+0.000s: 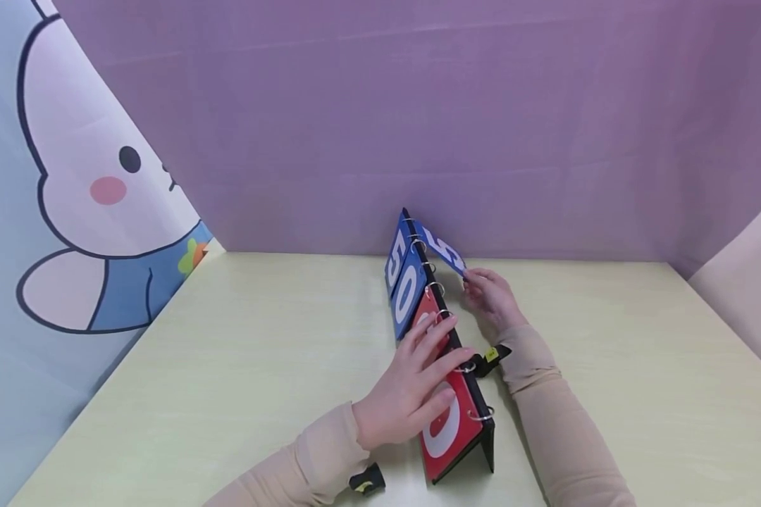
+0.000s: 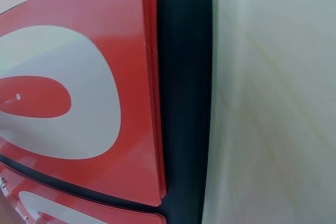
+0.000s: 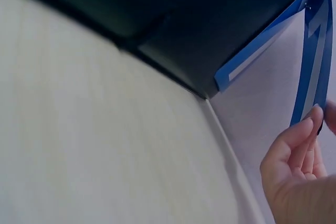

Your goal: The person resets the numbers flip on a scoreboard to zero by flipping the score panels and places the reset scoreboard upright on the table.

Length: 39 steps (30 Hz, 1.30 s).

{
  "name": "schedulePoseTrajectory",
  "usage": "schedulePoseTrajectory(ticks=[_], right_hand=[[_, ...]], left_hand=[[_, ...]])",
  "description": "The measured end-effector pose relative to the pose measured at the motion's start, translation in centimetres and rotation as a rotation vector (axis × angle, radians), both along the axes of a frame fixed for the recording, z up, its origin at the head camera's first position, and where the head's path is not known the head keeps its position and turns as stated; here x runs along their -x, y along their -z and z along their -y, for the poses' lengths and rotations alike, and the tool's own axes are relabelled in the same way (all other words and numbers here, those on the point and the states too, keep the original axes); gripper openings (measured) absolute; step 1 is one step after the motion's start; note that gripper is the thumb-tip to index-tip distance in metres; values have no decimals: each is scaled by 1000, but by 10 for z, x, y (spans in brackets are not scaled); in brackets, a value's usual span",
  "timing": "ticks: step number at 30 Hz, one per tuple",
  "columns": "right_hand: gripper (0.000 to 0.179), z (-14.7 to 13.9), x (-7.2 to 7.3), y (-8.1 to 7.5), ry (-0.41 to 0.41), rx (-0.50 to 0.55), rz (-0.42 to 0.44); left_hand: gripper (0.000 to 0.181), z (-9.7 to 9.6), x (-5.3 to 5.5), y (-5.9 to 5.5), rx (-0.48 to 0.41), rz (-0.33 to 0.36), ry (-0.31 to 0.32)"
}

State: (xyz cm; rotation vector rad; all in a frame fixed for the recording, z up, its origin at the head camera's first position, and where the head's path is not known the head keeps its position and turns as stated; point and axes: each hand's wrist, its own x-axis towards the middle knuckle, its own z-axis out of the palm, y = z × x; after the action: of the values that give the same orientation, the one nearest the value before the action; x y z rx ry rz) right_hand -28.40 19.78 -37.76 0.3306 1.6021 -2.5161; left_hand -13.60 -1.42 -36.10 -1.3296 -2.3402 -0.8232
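A tabletop flip scoreboard (image 1: 478, 398) stands like a tent, with number cards hung on metal rings along its black top edge. My right hand (image 1: 491, 299) pinches the lower edge of a blue number card (image 1: 442, 250) marked 5, held out to the right of the stand. In the right wrist view, thumb and fingers grip the end of that card (image 3: 315, 61). My left hand (image 1: 409, 398) rests with fingers spread over the red cards (image 1: 440, 440), fingertips at the top edge. Blue cards (image 1: 407, 292) reading 5 and 0 hang on the left face.
The scoreboard stands on a pale wood-grain table (image 1: 279, 338). Behind it rises a purple cloth backdrop (image 1: 330, 141), with a cartoon-printed cloth (image 1: 76, 211) on the left. Black wrist straps (image 1: 368, 480) show by both sleeves.
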Motion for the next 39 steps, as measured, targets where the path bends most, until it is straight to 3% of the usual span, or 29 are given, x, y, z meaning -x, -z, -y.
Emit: schedulePoseTrajectory(ticks=[3,8,12,18,25,28,34,39], right_hand=[[10,0,0,-5,30,-151,-33],[32,1,-2,-13,87,-229,-33],[48,2,-4,-18,61,-313,-18],[46,6,-7,-22,1,-459,-68],[48,7,-7,-23,35,-528,-73],[50,7,-6,-22,42,-521,-79],[49,7,-4,-22,59,-398,-101],[49,6,-2,-26,174,-249,-168]], left_hand=[[54,1,-1,-1,-1,41,1],[52,1,-2,-3,-4,81,6],[54,1,-3,-3,0,70,6],[51,1,-3,-2,2,85,8],[50,1,-3,-3,1,118,9],[53,1,-4,-3,2,136,4],[52,0,-3,-2,-4,135,1],[50,-2,-2,-1,-7,108,5]])
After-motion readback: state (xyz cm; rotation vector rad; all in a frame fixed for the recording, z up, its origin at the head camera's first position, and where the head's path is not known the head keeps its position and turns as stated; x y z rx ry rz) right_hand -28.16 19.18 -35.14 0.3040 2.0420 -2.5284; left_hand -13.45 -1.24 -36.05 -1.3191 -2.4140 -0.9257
